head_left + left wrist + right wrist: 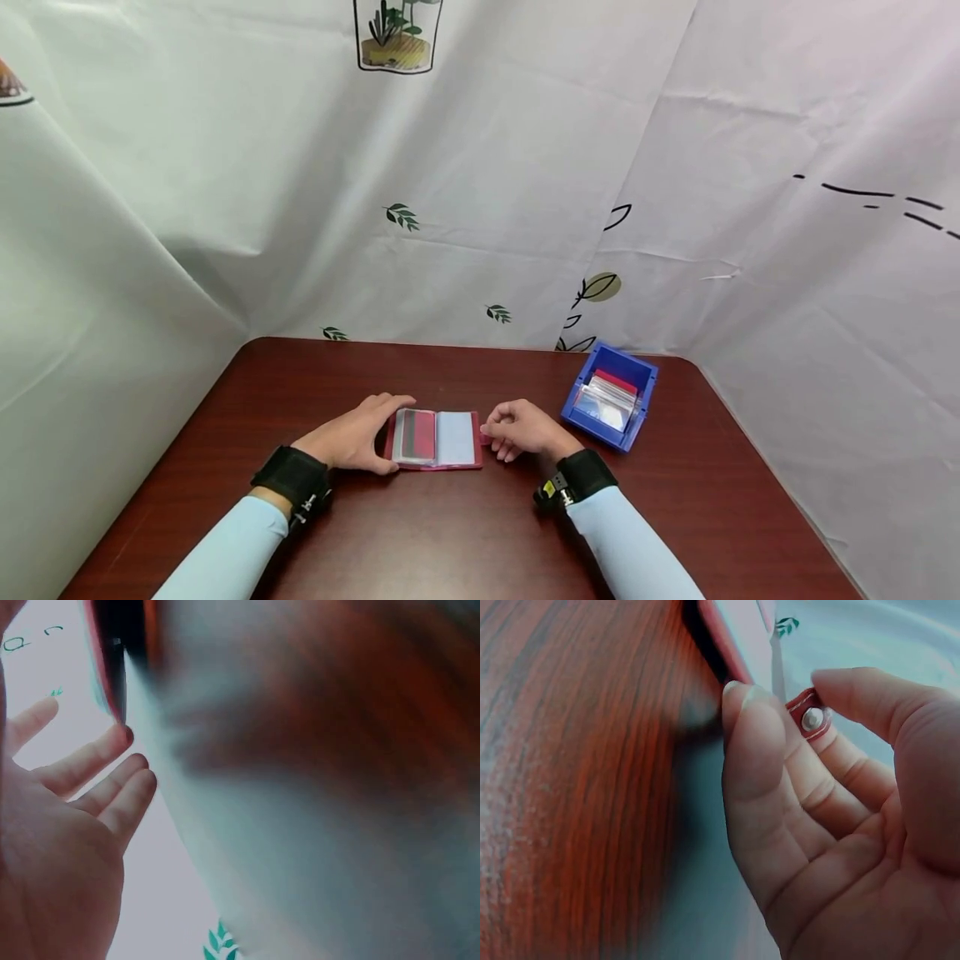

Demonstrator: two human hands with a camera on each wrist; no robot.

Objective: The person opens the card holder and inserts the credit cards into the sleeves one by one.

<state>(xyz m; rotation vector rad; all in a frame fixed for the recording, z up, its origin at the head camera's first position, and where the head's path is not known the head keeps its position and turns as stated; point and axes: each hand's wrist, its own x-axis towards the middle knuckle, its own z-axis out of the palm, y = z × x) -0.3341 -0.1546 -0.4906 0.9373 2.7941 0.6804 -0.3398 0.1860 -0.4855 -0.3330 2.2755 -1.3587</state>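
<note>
A red card holder [457, 440] lies spread open on the table, clear sleeves showing. A red card with a dark stripe [420, 436] is in its left sleeves; the right side looks pale. My left hand [360, 435] holds the holder at its left end, index finger at the upper edge and thumb near the lower corner. In the left wrist view, fingertips [124, 736] meet the holder's edge. At the right side my right hand [525, 429] pinches the holder's short strap [807, 714], which bears a silver snap button [812, 718]. Its other fingers are bent.
A blue tray [633, 442] stands at the back right of the brown table [450, 533], holding several cards in clear sleeves [606, 404] and a red piece [617, 380]. White printed cloth [465, 167] hangs behind and at both sides.
</note>
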